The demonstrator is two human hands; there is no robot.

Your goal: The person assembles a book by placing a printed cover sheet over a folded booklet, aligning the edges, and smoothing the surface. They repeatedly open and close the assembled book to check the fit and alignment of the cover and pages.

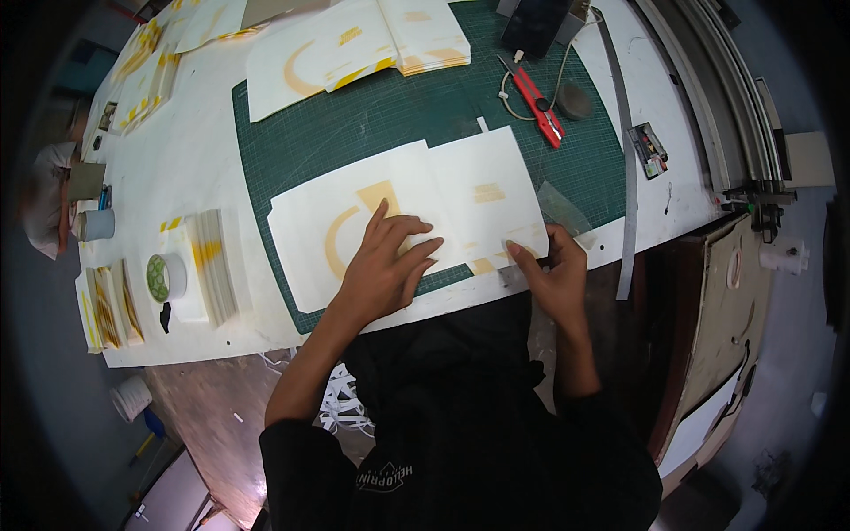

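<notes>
Right now the left hand (382, 265) lies flat, fingers spread, pressing the white printed sheet (407, 208) onto the green cutting mat (354, 124) at frame centre. Just right, the right hand (551, 270) curls over, fingertips pinching the sheet's lower right edge.

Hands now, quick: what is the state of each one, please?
Left hand: open, pressed flat on the white printed sheet.
Right hand: fingers curled, pinching the sheet's near edge.
</notes>
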